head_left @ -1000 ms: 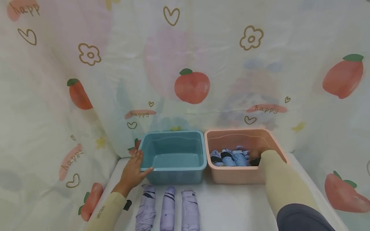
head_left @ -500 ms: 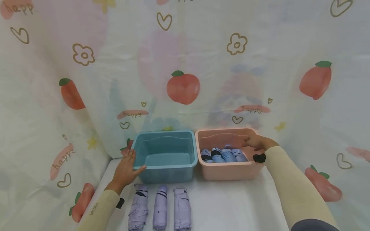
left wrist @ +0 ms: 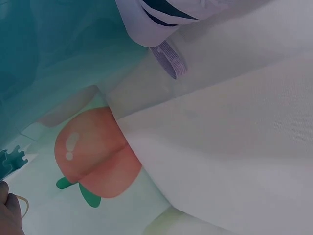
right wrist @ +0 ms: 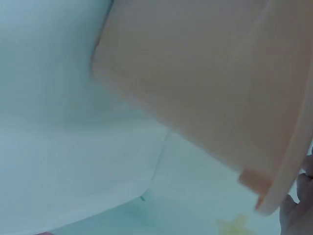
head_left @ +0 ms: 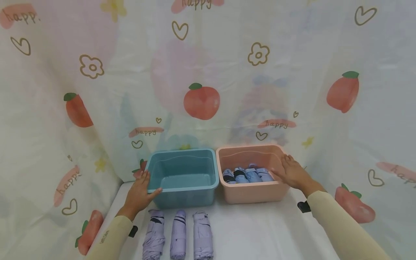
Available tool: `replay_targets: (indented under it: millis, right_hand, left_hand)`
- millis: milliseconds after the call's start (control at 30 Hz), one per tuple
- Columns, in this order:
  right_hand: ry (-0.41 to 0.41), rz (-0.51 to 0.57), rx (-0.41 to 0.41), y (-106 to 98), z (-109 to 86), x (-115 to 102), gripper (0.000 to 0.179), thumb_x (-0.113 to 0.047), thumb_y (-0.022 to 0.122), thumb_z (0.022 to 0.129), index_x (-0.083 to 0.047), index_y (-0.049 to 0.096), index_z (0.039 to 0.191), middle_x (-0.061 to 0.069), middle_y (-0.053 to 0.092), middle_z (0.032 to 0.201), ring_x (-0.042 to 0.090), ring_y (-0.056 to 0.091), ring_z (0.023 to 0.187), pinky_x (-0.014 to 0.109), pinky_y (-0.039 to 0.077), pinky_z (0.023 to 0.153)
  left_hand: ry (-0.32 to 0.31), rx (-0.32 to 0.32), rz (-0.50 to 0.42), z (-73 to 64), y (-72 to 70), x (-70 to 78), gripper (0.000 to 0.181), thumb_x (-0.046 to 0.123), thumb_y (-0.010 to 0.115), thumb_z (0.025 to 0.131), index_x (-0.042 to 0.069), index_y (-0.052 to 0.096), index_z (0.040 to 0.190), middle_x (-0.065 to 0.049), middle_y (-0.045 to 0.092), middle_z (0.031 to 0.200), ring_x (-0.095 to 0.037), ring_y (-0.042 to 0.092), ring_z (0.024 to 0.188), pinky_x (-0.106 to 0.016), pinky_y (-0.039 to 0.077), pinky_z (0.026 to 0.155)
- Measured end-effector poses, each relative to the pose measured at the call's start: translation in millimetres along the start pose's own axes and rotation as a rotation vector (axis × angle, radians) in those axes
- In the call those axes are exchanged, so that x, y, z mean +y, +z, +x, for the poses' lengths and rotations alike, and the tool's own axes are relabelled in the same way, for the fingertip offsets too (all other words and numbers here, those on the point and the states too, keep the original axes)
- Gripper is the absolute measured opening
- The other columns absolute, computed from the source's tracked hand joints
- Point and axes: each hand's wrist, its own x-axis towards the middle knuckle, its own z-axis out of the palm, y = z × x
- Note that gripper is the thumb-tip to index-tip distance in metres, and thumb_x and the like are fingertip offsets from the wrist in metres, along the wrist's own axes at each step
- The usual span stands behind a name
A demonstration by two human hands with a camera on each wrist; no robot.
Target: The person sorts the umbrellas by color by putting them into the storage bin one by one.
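The left grip [head_left: 138, 195] is loose and unclenched, its fingers laid on the left rim of a teal rectangular plastic bin [head_left: 182, 198], thumb over the front rim. The right grip [head_left: 294, 173], relaxed with extended fingers, touches the right rim of a peach-pink rectangular plastic bin [head_left: 251, 195]. Inside, left of the right grip, lie four rolled blue-violet cloth umbrellas [head_left: 252, 176]. Three rolled lilac cloth umbrellas [head_left: 178, 236] lie right of the left grip and nearer the person, on the white worktop [head_left: 247, 231].
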Motion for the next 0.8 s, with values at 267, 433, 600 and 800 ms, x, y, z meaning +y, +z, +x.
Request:
replay_targets:
  millis: [267,433,600,800]
  right_hand:
    - [0.003,-0.069,0.013,14,-14.7,23,0.101,-0.064,0.037,0.096,0.018,0.009,0.147,0.036,0.003,0.154,0.051,-0.001,0.141,0.063,0.004,0.110]
    - [0.002,-0.110,0.033,20,-18.7,22,0.103,-0.068,0.035,0.095,0.017,0.008,0.148,0.034,0.001,0.155,0.049,-0.002,0.142,0.061,0.003,0.111]
    - [0.002,-0.132,0.013,24,-16.8,14,0.104,-0.068,0.033,0.095,0.018,0.009,0.147,0.035,0.001,0.155,0.050,0.000,0.142,0.059,0.003,0.112]
    - [0.019,-0.136,-0.003,21,-11.1,11,0.102,-0.066,0.034,0.096,0.018,0.009,0.147,0.035,0.001,0.154,0.050,0.000,0.142,0.059,0.003,0.112]
  left_hand:
    - [0.000,0.005,0.000,-0.1,7.2,6.0,0.097,0.061,0.058,0.089,-0.012,0.030,0.146,-0.025,0.026,0.154,-0.042,0.021,0.142,-0.058,0.024,0.109]
    - [0.000,-0.017,0.005,-1.8,6.0,5.0,0.098,0.062,0.057,0.089,-0.012,0.028,0.147,-0.027,0.025,0.154,-0.043,0.021,0.142,-0.059,0.024,0.108]
    - [-0.007,-0.071,0.015,-5.3,-2.1,-2.2,0.102,0.063,0.056,0.089,-0.011,0.021,0.150,-0.027,0.017,0.156,-0.043,0.017,0.143,-0.059,0.021,0.109]
    - [-0.047,-0.090,-0.004,-6.7,-7.3,-4.7,0.103,0.062,0.052,0.092,-0.011,0.011,0.151,-0.029,0.012,0.156,-0.046,0.016,0.142,-0.061,0.019,0.109]
